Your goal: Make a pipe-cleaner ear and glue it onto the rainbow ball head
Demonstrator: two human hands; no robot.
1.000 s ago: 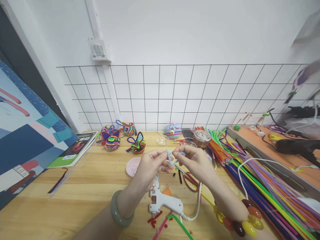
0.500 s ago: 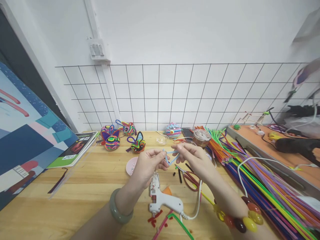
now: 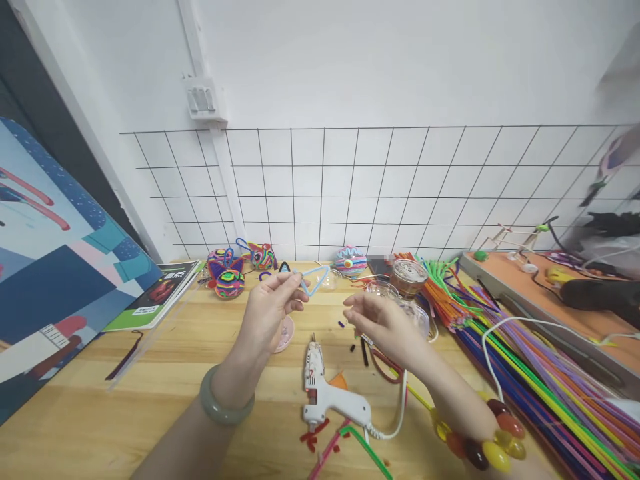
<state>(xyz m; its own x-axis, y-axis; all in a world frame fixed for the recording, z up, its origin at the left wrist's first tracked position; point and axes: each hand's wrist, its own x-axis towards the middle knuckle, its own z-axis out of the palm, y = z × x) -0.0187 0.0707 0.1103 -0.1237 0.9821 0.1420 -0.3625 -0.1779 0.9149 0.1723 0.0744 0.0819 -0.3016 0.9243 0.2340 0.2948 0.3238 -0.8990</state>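
Observation:
My left hand (image 3: 267, 313) is raised above the wooden table (image 3: 165, 380) and pinches a light blue pipe cleaner bent into a triangle (image 3: 314, 279). My right hand (image 3: 383, 323) hovers to its right with fingers loosely curled and nothing visible in them. A white glue gun (image 3: 325, 393) lies on the table just below both hands. Red-handled scissors (image 3: 383, 363) lie under my right hand.
Colourful pipe-cleaner animal heads (image 3: 227, 275) and a striped ball (image 3: 351, 260) sit at the back by the wire grid. A heap of long pipe cleaners (image 3: 525, 373) covers the right side. A pink dish (image 3: 286, 333), a clear cup (image 3: 407, 275), a book (image 3: 157, 297) and a painted panel (image 3: 55, 267) surround the workspace.
My left hand has lifted the blue triangle up and to the left. My right hand has let go of it and drawn slightly away.

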